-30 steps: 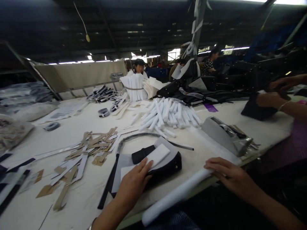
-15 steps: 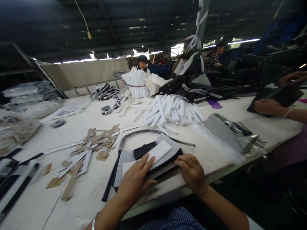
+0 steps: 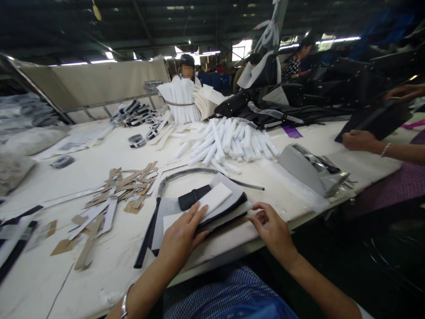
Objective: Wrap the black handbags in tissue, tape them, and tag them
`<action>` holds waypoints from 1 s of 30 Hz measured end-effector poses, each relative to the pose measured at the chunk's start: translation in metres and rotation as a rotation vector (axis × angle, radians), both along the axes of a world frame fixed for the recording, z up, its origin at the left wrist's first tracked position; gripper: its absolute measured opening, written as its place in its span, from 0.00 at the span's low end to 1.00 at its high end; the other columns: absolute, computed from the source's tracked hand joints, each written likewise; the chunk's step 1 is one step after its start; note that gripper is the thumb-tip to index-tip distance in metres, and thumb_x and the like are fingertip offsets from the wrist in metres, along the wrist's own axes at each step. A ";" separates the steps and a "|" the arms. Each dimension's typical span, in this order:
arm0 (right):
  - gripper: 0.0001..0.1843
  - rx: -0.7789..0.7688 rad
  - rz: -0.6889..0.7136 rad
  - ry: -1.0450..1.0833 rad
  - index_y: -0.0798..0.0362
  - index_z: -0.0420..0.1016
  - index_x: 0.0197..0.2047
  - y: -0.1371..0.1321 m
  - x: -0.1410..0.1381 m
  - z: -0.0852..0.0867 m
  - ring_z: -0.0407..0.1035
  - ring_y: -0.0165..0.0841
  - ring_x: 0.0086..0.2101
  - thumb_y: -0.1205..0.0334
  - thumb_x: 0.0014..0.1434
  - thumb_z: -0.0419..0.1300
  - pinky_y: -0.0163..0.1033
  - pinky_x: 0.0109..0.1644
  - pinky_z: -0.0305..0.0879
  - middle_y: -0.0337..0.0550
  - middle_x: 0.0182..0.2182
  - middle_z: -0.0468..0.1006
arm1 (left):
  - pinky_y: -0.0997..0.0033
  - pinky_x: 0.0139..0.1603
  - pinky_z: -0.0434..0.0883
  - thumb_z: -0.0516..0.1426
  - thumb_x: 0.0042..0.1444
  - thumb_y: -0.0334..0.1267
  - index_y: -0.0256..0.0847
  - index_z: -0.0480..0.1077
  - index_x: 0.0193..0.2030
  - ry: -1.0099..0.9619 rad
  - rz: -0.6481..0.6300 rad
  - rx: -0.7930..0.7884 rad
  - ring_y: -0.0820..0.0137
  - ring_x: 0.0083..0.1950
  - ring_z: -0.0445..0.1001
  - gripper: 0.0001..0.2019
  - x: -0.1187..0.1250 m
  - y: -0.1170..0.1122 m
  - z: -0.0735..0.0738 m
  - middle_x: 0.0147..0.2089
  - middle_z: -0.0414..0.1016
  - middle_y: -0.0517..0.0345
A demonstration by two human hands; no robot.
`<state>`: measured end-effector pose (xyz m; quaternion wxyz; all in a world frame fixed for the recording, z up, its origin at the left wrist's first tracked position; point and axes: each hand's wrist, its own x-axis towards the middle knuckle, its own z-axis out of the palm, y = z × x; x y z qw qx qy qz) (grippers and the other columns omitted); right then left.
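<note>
A flat black bag piece point(image 3: 241, 199) lies near the table's front edge, with thin grey-white sheets between its layers. On top of it rest a white foam strip point(image 3: 217, 198) and a folded black strap piece point(image 3: 192, 197). My left hand point(image 3: 186, 226) lies on the foam strip and the stack, its fingers stretched out. Just off the stack's right corner is my right hand point(image 3: 270, 228), fingers loosely curled with a gap between thumb and forefinger. I see nothing held in it. A long black handle wrapped in clear film point(image 3: 159, 190) curves behind the stack.
Tan and white paper strips point(image 3: 116, 190) lie scattered to the left. White wrapped rolls point(image 3: 229, 144) are heaped behind the stack. A grey tape dispenser point(image 3: 305, 168) stands at right. Beyond it, a co-worker's hands point(image 3: 360, 141) hold a black panel point(image 3: 372, 122). Another person sits across the table.
My right hand has come off the black edge at the stack's right corner, and its thumb and forefinger have parted. My left hand stays on the foam strip. The view has shifted slightly.
</note>
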<state>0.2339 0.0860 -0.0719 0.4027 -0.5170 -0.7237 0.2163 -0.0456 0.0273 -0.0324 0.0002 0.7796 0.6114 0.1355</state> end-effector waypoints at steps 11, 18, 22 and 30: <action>0.11 -0.025 0.191 -0.074 0.49 0.73 0.45 -0.004 0.015 0.000 0.72 0.37 0.36 0.55 0.61 0.64 0.42 0.44 0.71 0.42 0.39 0.76 | 0.56 0.60 0.72 0.62 0.59 0.48 0.49 0.53 0.71 0.033 0.024 -0.048 0.57 0.66 0.68 0.36 0.001 -0.006 0.003 0.73 0.57 0.52; 0.09 0.147 0.141 -0.122 0.46 0.79 0.46 0.004 0.014 0.013 0.73 0.39 0.45 0.57 0.66 0.59 0.44 0.52 0.69 0.45 0.42 0.77 | 0.54 0.65 0.68 0.64 0.54 0.53 0.46 0.51 0.72 0.046 -0.021 0.035 0.54 0.67 0.66 0.43 0.003 -0.008 -0.008 0.73 0.56 0.47; 0.08 0.089 0.136 -0.227 0.48 0.79 0.43 0.013 -0.004 0.020 0.74 0.37 0.39 0.60 0.65 0.59 0.40 0.44 0.69 0.42 0.38 0.77 | 0.54 0.65 0.68 0.63 0.55 0.55 0.43 0.51 0.72 0.068 -0.028 0.042 0.53 0.67 0.65 0.43 0.004 -0.009 -0.008 0.73 0.55 0.45; 0.06 -0.060 0.123 -0.342 0.50 0.79 0.37 0.025 -0.014 0.021 0.69 0.32 0.30 0.64 0.61 0.59 0.38 0.36 0.64 0.40 0.34 0.75 | 0.54 0.66 0.66 0.63 0.54 0.56 0.44 0.51 0.72 0.064 -0.035 0.058 0.55 0.68 0.64 0.44 0.003 -0.008 -0.012 0.73 0.56 0.44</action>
